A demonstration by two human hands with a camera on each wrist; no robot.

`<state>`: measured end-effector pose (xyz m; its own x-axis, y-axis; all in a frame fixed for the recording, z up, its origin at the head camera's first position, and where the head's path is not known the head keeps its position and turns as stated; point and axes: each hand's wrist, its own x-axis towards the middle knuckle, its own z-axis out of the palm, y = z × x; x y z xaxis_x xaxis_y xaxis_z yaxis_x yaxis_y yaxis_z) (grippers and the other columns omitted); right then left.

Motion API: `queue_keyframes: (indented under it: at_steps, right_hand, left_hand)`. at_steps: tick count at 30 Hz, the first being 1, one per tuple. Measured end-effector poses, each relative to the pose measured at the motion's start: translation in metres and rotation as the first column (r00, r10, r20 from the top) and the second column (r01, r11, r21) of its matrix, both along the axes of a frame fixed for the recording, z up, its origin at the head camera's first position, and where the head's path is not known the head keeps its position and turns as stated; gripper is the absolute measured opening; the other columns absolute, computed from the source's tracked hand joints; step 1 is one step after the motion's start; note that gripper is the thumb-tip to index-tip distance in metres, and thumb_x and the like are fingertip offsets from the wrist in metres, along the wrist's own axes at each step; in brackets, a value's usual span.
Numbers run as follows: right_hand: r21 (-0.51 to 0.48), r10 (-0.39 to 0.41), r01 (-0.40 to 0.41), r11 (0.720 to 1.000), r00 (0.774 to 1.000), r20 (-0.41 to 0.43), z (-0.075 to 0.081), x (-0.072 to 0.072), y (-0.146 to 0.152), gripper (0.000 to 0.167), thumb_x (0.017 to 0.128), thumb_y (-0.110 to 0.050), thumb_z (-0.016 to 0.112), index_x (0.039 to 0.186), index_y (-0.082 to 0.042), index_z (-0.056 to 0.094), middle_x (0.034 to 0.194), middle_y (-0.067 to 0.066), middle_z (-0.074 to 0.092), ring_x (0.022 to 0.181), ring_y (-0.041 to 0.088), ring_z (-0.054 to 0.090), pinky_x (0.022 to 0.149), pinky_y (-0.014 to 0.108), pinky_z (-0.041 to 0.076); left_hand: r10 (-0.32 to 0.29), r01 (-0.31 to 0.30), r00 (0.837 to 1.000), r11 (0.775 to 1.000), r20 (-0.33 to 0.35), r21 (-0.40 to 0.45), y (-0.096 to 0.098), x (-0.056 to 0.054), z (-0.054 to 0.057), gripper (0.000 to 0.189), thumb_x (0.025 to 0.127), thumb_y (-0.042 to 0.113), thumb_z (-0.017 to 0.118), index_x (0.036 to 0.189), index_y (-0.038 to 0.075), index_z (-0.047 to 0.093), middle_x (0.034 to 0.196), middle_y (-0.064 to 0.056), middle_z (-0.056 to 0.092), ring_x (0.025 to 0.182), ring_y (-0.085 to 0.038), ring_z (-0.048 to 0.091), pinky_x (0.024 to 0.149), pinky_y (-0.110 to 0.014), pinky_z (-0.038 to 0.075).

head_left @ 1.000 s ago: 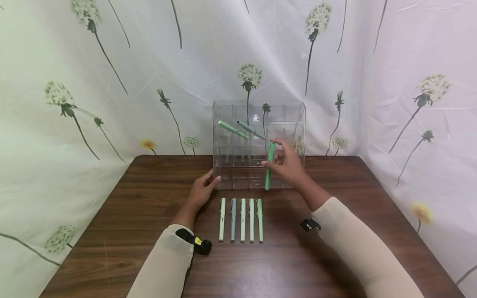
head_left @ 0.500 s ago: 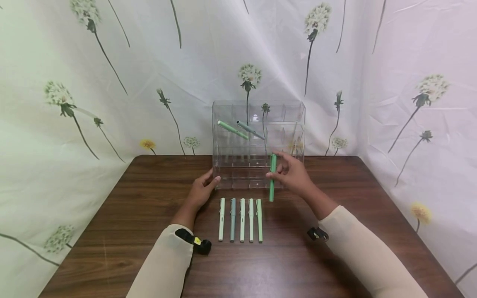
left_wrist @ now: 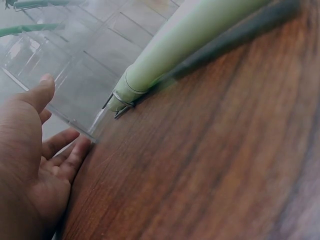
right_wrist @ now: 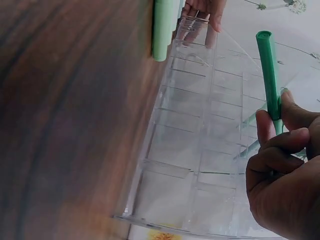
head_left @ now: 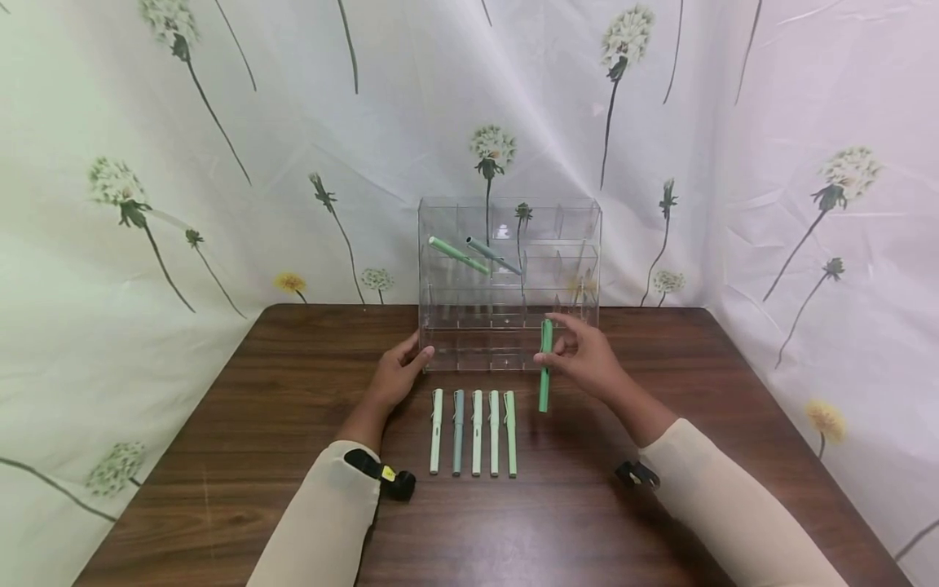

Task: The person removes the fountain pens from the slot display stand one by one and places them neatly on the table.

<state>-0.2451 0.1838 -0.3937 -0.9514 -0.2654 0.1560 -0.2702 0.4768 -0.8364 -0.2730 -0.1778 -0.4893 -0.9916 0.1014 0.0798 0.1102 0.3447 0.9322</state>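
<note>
A bright green pen [head_left: 545, 365] is pinched between the thumb and fingers of my right hand [head_left: 583, 352], held roughly upright in front of a clear acrylic organizer [head_left: 473, 339]. The right wrist view shows the same green pen [right_wrist: 270, 75] with the hand [right_wrist: 287, 170] gripping its lower part. My left hand [head_left: 399, 375] rests at the organizer's lower left corner, thumb by the front edge and fingers along the side; in the left wrist view the hand [left_wrist: 37, 165] has loose, extended fingers. Two pens, one light green [head_left: 458, 255] and one grey-blue [head_left: 493, 255], lean in the organizer's upper compartments.
In front of the organizer, several capped pens lie in a row on the brown wooden table [head_left: 257, 440]: whitish ones, a grey-blue pen [head_left: 458, 432] and a light green pen [head_left: 511, 436]. A dandelion-print curtain [head_left: 367, 122] hangs behind.
My right hand has drawn back from the organizer, moving down and to the right with the green pen. The left hand stays at the organizer's corner.
</note>
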Motion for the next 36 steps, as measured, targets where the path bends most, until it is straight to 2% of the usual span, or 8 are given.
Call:
queue_keyframes:
  at_steps: [7, 12, 16, 18, 23, 24, 25, 36]
  right_hand:
    - [-0.025, 0.005, -0.001, 1.000, 0.990, 0.138, -0.011, 0.005, 0.002, 0.082, 0.092, -0.015, 0.090, 0.162, -0.006, 0.049, 0.078, 0.004, 0.072, 0.057, 0.011, 0.049, 0.053, 0.026, 0.044]
    - [-0.023, 0.041, -0.038, 0.999, 0.986, 0.163, -0.019, 0.008, 0.003, 0.079, 0.092, -0.013, 0.089, 0.159, 0.000, 0.049, 0.075, 0.009, 0.072, 0.059, 0.014, 0.055, 0.058, 0.029, 0.051]
    - [0.007, 0.063, -0.065, 0.998, 0.980, 0.188, -0.026, 0.008, 0.006, 0.078, 0.092, -0.013, 0.089, 0.158, 0.002, 0.049, 0.072, 0.009, 0.070, 0.058, 0.014, 0.052, 0.056, 0.028, 0.047]
    - [0.017, 0.074, -0.079, 0.997, 0.976, 0.206, -0.028, 0.008, 0.007, 0.078, 0.092, -0.013, 0.089, 0.157, 0.004, 0.050, 0.073, 0.010, 0.070, 0.059, 0.015, 0.052, 0.055, 0.028, 0.046]
    - [0.038, 0.095, -0.109, 0.993, 0.960, 0.262, -0.032, 0.010, 0.008, 0.077, 0.094, -0.015, 0.087, 0.158, 0.003, 0.048, 0.076, 0.008, 0.072, 0.056, 0.015, 0.054, 0.052, 0.029, 0.046]
    - [0.040, 0.098, -0.113, 0.993, 0.958, 0.268, -0.033, 0.011, 0.008, 0.077, 0.094, -0.015, 0.087, 0.158, 0.003, 0.048, 0.076, 0.007, 0.072, 0.054, 0.014, 0.052, 0.050, 0.029, 0.045]
    - [0.040, 0.103, -0.118, 0.992, 0.956, 0.275, -0.034, 0.010, 0.008, 0.076, 0.095, -0.015, 0.086, 0.159, 0.002, 0.048, 0.075, 0.007, 0.072, 0.053, 0.014, 0.051, 0.049, 0.028, 0.044]
    - [0.050, 0.140, -0.165, 0.985, 0.936, 0.323, -0.042, 0.013, 0.008, 0.077, 0.094, -0.018, 0.088, 0.158, 0.001, 0.049, 0.078, 0.008, 0.075, 0.055, 0.015, 0.055, 0.050, 0.029, 0.047]
  left_hand:
    - [-0.001, 0.001, 1.000, 1.000, -0.002, -0.001, 0.000, -0.001, -0.001, 0.068, 0.114, 0.042, 0.061, 0.171, 0.015, 0.037, 0.173, -0.017, 0.044, 0.155, -0.040, 0.050, 0.129, -0.058, 0.039]
    - [-0.002, 0.002, 1.000, 1.000, 0.004, 0.001, 0.001, -0.001, 0.000, 0.068, 0.113, 0.042, 0.061, 0.172, 0.016, 0.037, 0.173, -0.017, 0.044, 0.155, -0.040, 0.050, 0.128, -0.058, 0.040]
    - [-0.004, 0.004, 1.000, 1.000, 0.014, 0.016, 0.002, -0.001, 0.000, 0.068, 0.114, 0.039, 0.061, 0.172, 0.015, 0.035, 0.173, -0.019, 0.043, 0.156, -0.042, 0.049, 0.129, -0.060, 0.039]
    - [-0.003, 0.003, 1.000, 1.000, 0.022, 0.021, 0.004, 0.001, 0.006, 0.066, 0.115, 0.034, 0.060, 0.172, 0.012, 0.034, 0.172, -0.022, 0.043, 0.155, -0.044, 0.049, 0.128, -0.060, 0.039]
    - [0.008, -0.009, 1.000, 1.000, 0.015, 0.018, 0.004, 0.001, 0.005, 0.066, 0.114, 0.034, 0.061, 0.171, 0.012, 0.036, 0.170, -0.022, 0.046, 0.153, -0.043, 0.052, 0.126, -0.059, 0.042]
    - [0.011, -0.011, 1.000, 1.000, 0.009, 0.016, 0.002, -0.002, 0.000, 0.066, 0.114, 0.036, 0.062, 0.171, 0.014, 0.037, 0.170, -0.021, 0.047, 0.153, -0.042, 0.052, 0.126, -0.059, 0.042]
    - [0.011, -0.011, 1.000, 1.000, 0.002, 0.015, 0.002, -0.002, -0.001, 0.067, 0.113, 0.038, 0.062, 0.171, 0.015, 0.038, 0.170, -0.019, 0.047, 0.153, -0.041, 0.053, 0.126, -0.058, 0.042]
    - [0.008, -0.008, 1.000, 1.000, 0.002, 0.013, -0.001, -0.001, -0.001, 0.068, 0.113, 0.041, 0.063, 0.171, 0.015, 0.039, 0.170, -0.018, 0.048, 0.154, -0.040, 0.051, 0.128, -0.058, 0.040]
